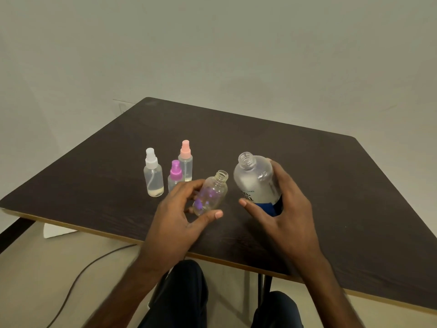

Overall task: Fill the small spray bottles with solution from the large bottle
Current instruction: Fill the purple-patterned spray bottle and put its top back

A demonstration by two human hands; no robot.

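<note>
1. Left hand (175,214) grasps the small open bottle (211,194), tilted, over the near table (331,185). Right hand (283,209) wraps the big bottle (255,181), cap off, just to its right.
2. Risk: both necks are narrow and hand-held, so any misalignment would spill solution.
3. Risk: tipping the big bottle fast could overflow the small one.
4. Capped sprayers (153,176) stand far left; a stray left-hand sweep might topple them.

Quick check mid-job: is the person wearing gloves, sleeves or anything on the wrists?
No gloves: the left hand and right hand are bare. Both forearms are uncovered down to the frame edge, with no sleeves, watch, rings or bands visible.
</note>
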